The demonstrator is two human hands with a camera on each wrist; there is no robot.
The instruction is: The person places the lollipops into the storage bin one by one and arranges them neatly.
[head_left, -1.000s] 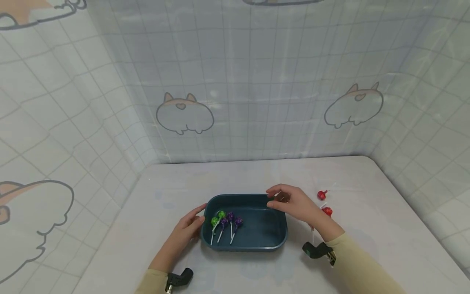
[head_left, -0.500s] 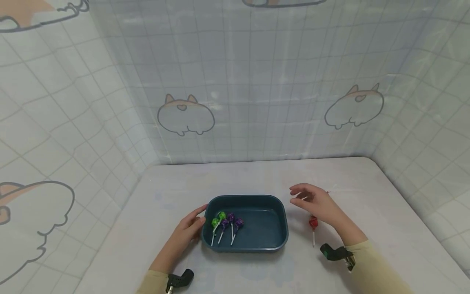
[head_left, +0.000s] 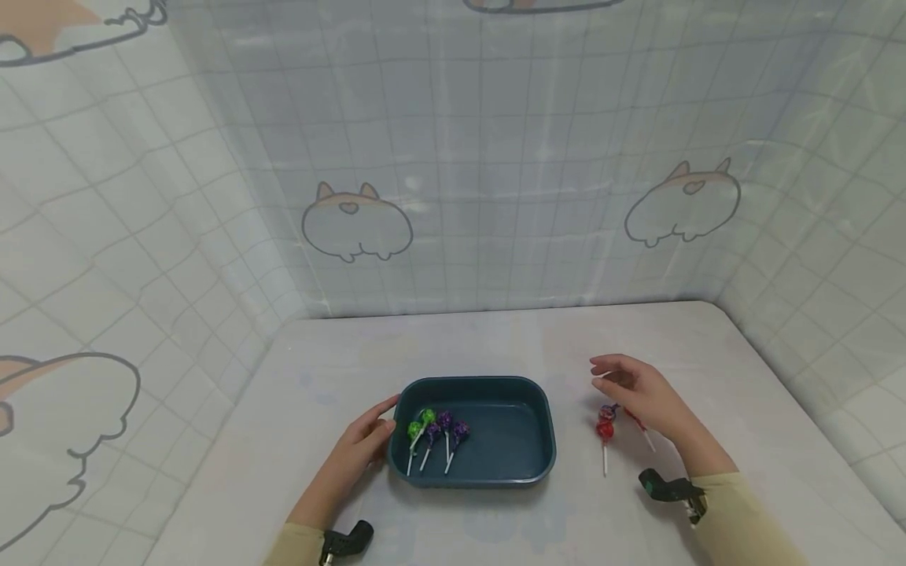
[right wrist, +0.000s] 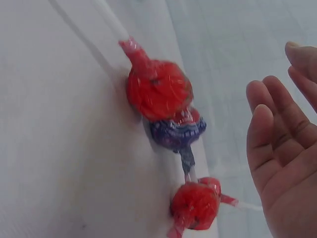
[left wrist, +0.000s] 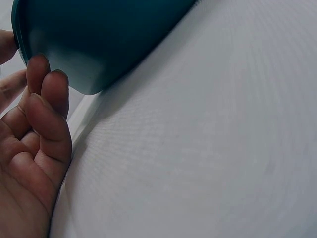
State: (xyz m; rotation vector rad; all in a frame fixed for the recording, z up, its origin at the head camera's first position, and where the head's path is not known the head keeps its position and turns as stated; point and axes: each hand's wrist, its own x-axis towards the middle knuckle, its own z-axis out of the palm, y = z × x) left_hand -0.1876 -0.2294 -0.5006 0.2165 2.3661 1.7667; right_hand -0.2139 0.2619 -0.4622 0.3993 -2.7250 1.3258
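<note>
My left hand rests against the left side of a dark teal tray, fingers touching its outer wall; the left wrist view shows several fingertips at the tray's wall. Inside, on the left, lie green lollipops and purple lollipops with white sticks. To the right of the tray, my right hand hovers over loose lollipops, fingers slightly bent and holding nothing. Below it lie a red lollipop and a purple lollipop; the right wrist view shows further red lollipops beyond.
The tray and loose lollipops are on a white-covered table. A tiled-pattern curtain with cartoon animals stands behind and along both sides. Dark camera mounts sit at both wrists.
My right hand has moved right, from over the tray's right rim to above the loose lollipops, uncovering the nearer ones. My left hand and the tray have stayed put.
</note>
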